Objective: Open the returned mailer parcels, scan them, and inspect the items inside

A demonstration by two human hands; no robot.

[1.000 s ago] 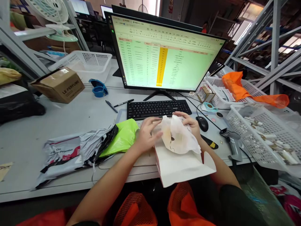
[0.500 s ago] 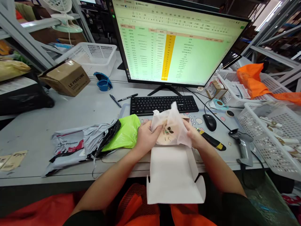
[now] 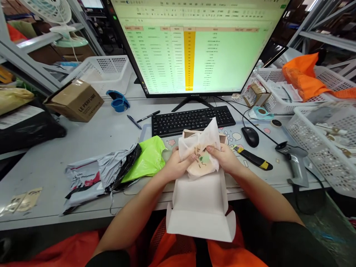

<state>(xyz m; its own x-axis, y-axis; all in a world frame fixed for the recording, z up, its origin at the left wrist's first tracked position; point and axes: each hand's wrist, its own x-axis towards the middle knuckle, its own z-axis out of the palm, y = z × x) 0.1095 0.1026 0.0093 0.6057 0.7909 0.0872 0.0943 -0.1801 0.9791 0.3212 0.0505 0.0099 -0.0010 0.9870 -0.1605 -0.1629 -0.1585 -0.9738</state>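
Your left hand (image 3: 178,165) and right hand (image 3: 224,158) each have their grip closed on the white packet (image 3: 198,170), one at either side. It sits over the open box (image 3: 198,198), whose flap reaches toward you past the edge of the surface (image 3: 97,135). The keyboard (image 3: 189,120) lies just beyond.

Clock directions taken from the printed white wrapper (image 3: 203,160). Left hand (image 3: 177,165) at 9 o'clock, right hand (image 3: 224,158) at 3, each pinching it, thumbs on top. Open white carton (image 3: 198,194) beneath, lid spread toward 6. Black keyboard (image 3: 189,121) at 12, monitor (image 3: 222,52) beyond. Mouse (image 3: 250,137) at 2; utility knife (image 3: 251,157), then barcode scanner (image 3: 295,165), at 3. Lime-green plastic bag (image 3: 147,159) at 9; "LE PERFUME" box (image 3: 76,100) near 10.
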